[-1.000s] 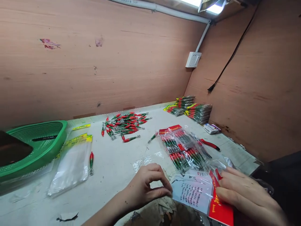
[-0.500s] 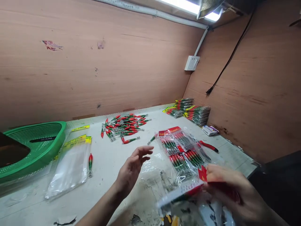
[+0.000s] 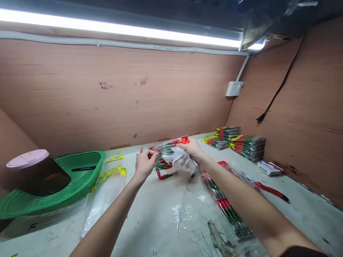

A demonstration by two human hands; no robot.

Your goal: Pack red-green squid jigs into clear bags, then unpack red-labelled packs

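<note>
At the loose pile of red-and-green squid jigs [image 3: 164,165] near the back of the table, both my hands are raised close together. My right hand [image 3: 193,148] grips a clear plastic packet [image 3: 182,160] by its red header card [image 3: 184,139]; the packet hangs crumpled over the pile. Just left of it, my left hand [image 3: 145,162] is closed in a pinch at the pile's edge. What its fingertips hold is too small to make out. Under my right forearm lie packets of squid jigs [image 3: 227,210], partly hidden.
A green basket [image 3: 100,167] with a pink-lidded container [image 3: 28,159] stands at left. Clear bags with yellow headers [image 3: 109,189] lie beside it. Stacked packets [image 3: 249,146], a small box [image 3: 269,167] and red-handled pliers [image 3: 273,192] are at right.
My right hand has carried the red-headed packet from the near right to the pile at the back. My left hand, open before, has moved there and closed. The head view has tilted up.
</note>
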